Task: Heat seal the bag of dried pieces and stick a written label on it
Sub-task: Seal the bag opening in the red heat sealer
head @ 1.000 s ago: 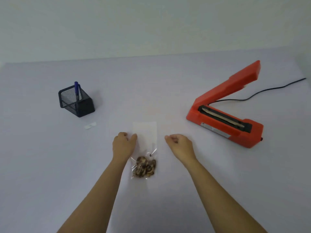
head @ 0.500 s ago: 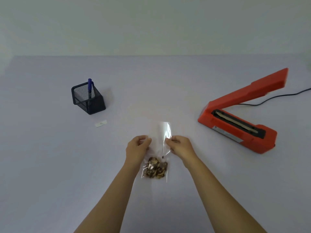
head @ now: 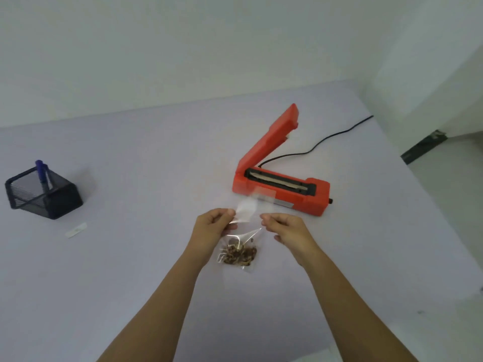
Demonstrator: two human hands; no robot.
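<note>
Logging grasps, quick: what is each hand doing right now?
Left hand: pinches the clear bag near its open top.
Right hand: pinches the bag's other edge.

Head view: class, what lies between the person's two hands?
The clear bag of dried pieces, between left hand and right hand, shown in the head view.

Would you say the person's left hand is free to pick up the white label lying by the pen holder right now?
Probably not yet: the left hand pinches the bag. The path itself looks free, though, as nothing lies on the table between that hand and the label.
</note>
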